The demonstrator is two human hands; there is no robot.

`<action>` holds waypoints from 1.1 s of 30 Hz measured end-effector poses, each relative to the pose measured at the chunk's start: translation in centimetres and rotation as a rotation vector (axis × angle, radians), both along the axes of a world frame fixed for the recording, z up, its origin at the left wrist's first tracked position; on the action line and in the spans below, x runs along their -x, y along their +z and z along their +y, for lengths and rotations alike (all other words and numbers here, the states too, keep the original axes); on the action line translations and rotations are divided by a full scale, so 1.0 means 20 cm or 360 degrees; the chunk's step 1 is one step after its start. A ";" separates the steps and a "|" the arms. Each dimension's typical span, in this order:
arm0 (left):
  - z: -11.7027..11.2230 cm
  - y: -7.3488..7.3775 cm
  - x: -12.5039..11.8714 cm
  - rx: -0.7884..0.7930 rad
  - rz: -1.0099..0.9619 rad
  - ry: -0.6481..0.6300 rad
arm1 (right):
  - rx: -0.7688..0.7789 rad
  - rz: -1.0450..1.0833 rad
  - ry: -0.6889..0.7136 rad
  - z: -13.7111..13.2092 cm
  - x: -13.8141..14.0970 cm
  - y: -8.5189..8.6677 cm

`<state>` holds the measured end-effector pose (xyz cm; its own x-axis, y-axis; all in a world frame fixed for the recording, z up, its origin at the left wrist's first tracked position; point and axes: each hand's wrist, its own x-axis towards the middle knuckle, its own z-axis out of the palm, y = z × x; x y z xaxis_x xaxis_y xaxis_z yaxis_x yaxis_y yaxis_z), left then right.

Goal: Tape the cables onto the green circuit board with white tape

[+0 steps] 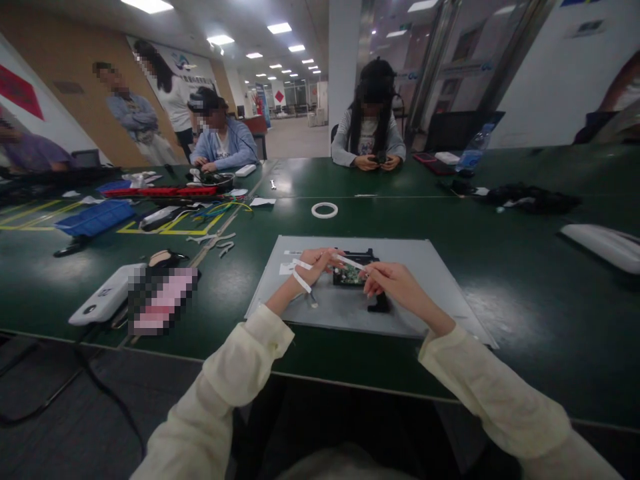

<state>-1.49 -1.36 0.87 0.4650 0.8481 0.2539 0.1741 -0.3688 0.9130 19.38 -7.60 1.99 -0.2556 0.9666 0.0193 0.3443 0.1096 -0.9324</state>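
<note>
I hold my two hands over the green board, which sits in a black frame on the pale flat sheet in front of me. I think it lies there so both hands can reach it. My right hand pinches one end of a white strip with thumb and finger. The other end goes to the fingers of my left hand. Those fingers are close together, but I can't tell if they pinch the strip or it is just stuck to them. It looks pulled straight, maybe so it doesn't curl up. More white bits lie across my left hand and wrist, maybe to keep them handy. They could catch on things.

My hands hide some of the board and frame. A white ring lies just past the sheet. Pliers, a white box and a blue bin are off to the left. Across the table, a person holds something dark.
</note>
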 end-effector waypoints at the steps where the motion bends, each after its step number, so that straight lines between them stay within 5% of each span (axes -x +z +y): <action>1: -0.01 0.01 0.00 -0.0099 0.0102 0.0034 | -0.0067 -0.0072 -0.0021 0.00 0.00 0.00; 7: -0.05 0.04 0.00 -0.0884 0.1242 0.0425 | -0.0640 -0.0886 -0.0263 -0.05 0.03 0.04; 12: -0.05 0.03 0.01 -0.1249 0.1407 0.0592 | -0.0659 -0.0996 -0.0300 -0.05 0.02 0.05; 22: -0.05 0.01 -0.02 -0.1306 0.1440 0.0622 | -0.0572 -0.1136 -0.0331 -0.03 0.02 0.05; 27: -0.05 0.02 0.01 -0.1104 0.1179 0.0708 | -0.0615 -0.1099 -0.0376 -0.01 -0.01 0.03; 33: -0.01 0.04 0.07 -0.0909 0.0932 0.1021 | -0.0288 -0.0168 -0.0701 0.05 -0.12 0.01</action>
